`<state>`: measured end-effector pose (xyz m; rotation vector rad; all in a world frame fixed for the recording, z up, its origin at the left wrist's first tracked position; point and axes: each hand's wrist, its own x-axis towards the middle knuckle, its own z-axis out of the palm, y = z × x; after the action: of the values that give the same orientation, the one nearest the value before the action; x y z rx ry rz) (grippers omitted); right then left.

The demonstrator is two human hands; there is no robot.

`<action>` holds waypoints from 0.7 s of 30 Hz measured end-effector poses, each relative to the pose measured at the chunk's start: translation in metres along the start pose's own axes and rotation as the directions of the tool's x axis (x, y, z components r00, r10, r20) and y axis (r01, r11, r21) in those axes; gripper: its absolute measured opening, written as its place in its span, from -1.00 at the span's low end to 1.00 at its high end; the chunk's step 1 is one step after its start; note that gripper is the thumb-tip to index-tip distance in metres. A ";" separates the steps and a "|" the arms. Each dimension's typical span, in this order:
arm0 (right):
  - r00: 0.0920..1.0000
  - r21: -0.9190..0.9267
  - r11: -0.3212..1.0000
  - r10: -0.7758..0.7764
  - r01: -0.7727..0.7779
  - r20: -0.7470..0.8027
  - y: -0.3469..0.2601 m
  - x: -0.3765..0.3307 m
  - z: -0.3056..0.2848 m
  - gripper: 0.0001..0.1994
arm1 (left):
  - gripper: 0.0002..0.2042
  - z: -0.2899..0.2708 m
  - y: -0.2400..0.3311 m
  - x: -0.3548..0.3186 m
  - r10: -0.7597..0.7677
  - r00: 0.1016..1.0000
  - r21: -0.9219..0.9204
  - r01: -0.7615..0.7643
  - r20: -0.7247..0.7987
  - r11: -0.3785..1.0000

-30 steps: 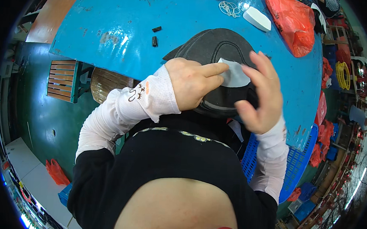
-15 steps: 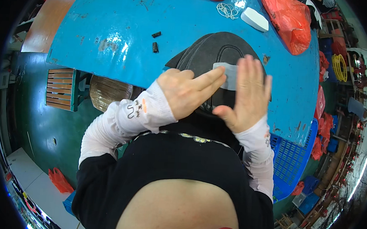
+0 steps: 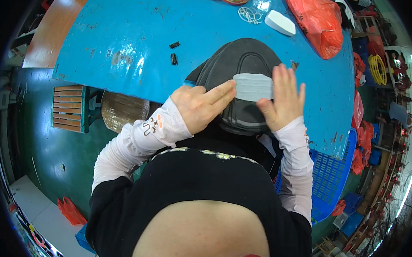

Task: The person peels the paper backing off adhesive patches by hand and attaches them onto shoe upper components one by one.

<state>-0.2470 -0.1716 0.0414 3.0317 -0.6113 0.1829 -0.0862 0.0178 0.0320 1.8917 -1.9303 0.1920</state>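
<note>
Patch on cap — cap on table

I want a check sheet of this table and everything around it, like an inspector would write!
Surface: blue table, paint scuffed and worn in spots.
Job's things: dark grey fabric piece lies at the near edge; a light grey patch sits on top of it.
Clutter: two small black pieces, a white block, a coil of white cord, an orange plastic bag.
Hands: left hand presses fingers at the patch's left end; right hand lies flat on its right end.
Cables: nothing seen.
Surroundings: green floor, wooden stool, blue crate.
</note>
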 end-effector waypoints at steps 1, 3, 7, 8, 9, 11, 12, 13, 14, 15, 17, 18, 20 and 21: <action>0.988 -0.001 0.994 0.104 -0.105 -0.112 0.009 -0.005 0.006 -0.14 | -0.52 -0.001 -0.002 0.000 -0.012 1.000 -0.016 0.012 -0.006 1.000; 0.963 0.060 0.970 0.240 -0.234 -0.127 0.024 -0.012 0.011 -0.22 | -0.52 -0.007 -0.002 0.002 -0.025 1.000 -0.038 0.025 0.002 0.999; 0.907 0.069 0.940 0.340 -0.333 -0.249 0.020 -0.018 0.011 -0.46 | -0.53 -0.015 0.007 0.024 -0.087 0.995 -0.017 0.086 -0.044 0.996; 0.894 0.039 0.944 0.324 -0.329 -0.309 0.018 -0.018 0.011 -0.50 | -0.53 -0.013 0.009 0.028 -0.086 0.995 -0.017 0.085 -0.043 0.996; 0.893 0.042 0.944 0.324 -0.327 -0.312 0.019 -0.017 0.011 -0.50 | -0.54 -0.009 0.010 0.033 -0.108 0.994 0.000 0.109 -0.033 0.994; 0.887 0.137 0.972 0.231 -0.191 -0.399 0.020 -0.014 0.011 -0.55 | -0.55 -0.004 0.009 0.035 -0.133 0.991 0.023 0.133 -0.023 0.991; 0.887 0.139 0.971 0.234 -0.193 -0.398 0.019 -0.015 0.013 -0.55 | -0.55 0.001 0.009 0.031 -0.153 0.988 0.029 0.153 -0.014 0.988; 0.886 0.208 0.950 0.296 -0.233 -0.357 0.016 -0.015 0.016 -0.58 | -0.55 0.004 0.010 0.029 -0.173 0.985 0.036 0.173 -0.006 0.984; 0.882 0.274 0.922 0.354 -0.273 -0.312 0.013 -0.015 0.018 -0.60 | -0.55 0.006 0.012 0.028 -0.172 0.985 0.037 0.172 -0.004 0.984; 0.855 0.266 0.928 0.350 -0.261 -0.383 0.013 -0.012 0.019 -0.58 | -0.56 0.006 0.013 0.029 -0.170 0.985 0.048 0.171 -0.025 0.984; 0.849 0.323 0.912 0.368 -0.251 -0.379 0.014 -0.010 0.015 -0.61 | -0.57 0.007 0.011 0.029 -0.164 0.985 0.065 0.167 -0.049 0.984; 0.847 0.376 0.895 0.381 -0.239 -0.370 0.014 -0.009 0.012 -0.64 | -0.57 0.009 0.009 0.027 -0.205 0.975 -0.044 0.202 -0.081 0.978; 0.850 0.365 0.921 0.298 -0.136 -0.435 0.013 -0.008 0.010 -0.67 | -0.55 0.010 0.004 0.025 -0.292 0.948 -0.262 0.251 -0.129 0.932; 0.844 0.349 0.937 0.215 -0.036 -0.491 0.011 -0.008 0.010 -0.70 | -0.52 0.005 0.003 0.025 -0.357 0.921 -0.360 0.283 -0.159 0.889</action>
<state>-0.2573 -0.1796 0.0308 3.0054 -0.7869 1.1851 -0.0896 -0.0073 0.0379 1.8388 -1.3770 -0.0239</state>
